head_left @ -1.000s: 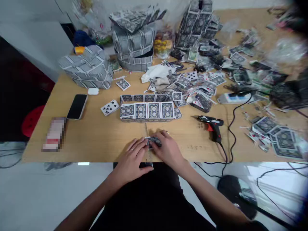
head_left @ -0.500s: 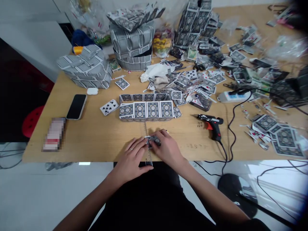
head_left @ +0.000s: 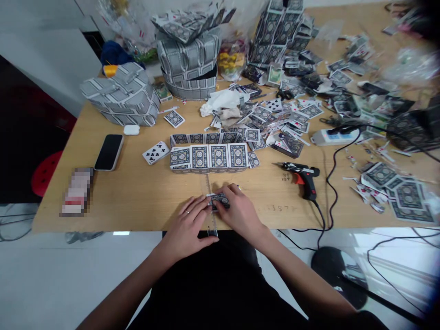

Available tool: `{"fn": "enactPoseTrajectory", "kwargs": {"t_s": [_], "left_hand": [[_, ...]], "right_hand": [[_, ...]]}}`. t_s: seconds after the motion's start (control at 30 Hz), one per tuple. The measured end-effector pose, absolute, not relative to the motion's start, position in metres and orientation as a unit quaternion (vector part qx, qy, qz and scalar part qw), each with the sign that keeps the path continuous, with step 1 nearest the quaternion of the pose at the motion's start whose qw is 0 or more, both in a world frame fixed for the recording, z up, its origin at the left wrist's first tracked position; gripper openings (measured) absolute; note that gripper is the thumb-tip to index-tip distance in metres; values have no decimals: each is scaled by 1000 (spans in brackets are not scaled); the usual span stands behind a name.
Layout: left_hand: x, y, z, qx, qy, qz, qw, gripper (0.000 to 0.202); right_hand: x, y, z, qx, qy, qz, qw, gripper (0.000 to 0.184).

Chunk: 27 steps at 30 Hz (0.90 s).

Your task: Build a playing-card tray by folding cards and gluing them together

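Observation:
A clear ruler (head_left: 212, 222) lies across the table's front edge, its lower end sticking out over it. My left hand (head_left: 185, 224) presses it down, fingers together near the card and thumb at the ruler's lower end. Against the ruler, a patterned blue-and-white playing card (head_left: 220, 200) is gripped by my right hand (head_left: 239, 211), its fingers closed around the far and right sides. Part of that card is hidden under the fingers. Beyond both hands stands a long, open box made of playing cards (head_left: 209, 158).
A glue gun (head_left: 302, 176) with a cord lies to the right, near a power strip (head_left: 335, 137). A phone (head_left: 109, 152) and a seven-of-clubs-like card (head_left: 156, 153) are on the left. Card-woven bags (head_left: 189, 64) stand behind; scattered cards (head_left: 409, 195) cover the right side.

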<state>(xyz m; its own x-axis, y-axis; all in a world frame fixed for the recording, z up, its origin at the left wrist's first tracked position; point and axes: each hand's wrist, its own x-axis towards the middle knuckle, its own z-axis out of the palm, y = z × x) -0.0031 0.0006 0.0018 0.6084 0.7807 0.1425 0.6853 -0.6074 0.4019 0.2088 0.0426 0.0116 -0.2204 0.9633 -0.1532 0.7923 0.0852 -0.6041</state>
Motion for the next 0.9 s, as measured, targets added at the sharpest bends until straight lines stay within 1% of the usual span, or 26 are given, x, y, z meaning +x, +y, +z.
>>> {"fn": "enactPoseTrajectory", "kwargs": {"t_s": [0.23,0.43,0.57,0.8,0.9], "left_hand": [[-3,0,0,877,420,157,171,79],[-3,0,-1,880,418,155,161,80],[-3,1,1,884,416,153,151,77],[-3,1,0,886,414,152,145,79],[-3,0,1,885,415,150,147,77]], "right_hand": [[209,42,10,-607,-725,292,146,18],[208,43,11,-606,-721,296,156,18],[208,43,13,-610,-718,301,149,17],[206,43,14,-620,-716,293,131,17],[206,43,16,-622,-715,293,125,17]]}}
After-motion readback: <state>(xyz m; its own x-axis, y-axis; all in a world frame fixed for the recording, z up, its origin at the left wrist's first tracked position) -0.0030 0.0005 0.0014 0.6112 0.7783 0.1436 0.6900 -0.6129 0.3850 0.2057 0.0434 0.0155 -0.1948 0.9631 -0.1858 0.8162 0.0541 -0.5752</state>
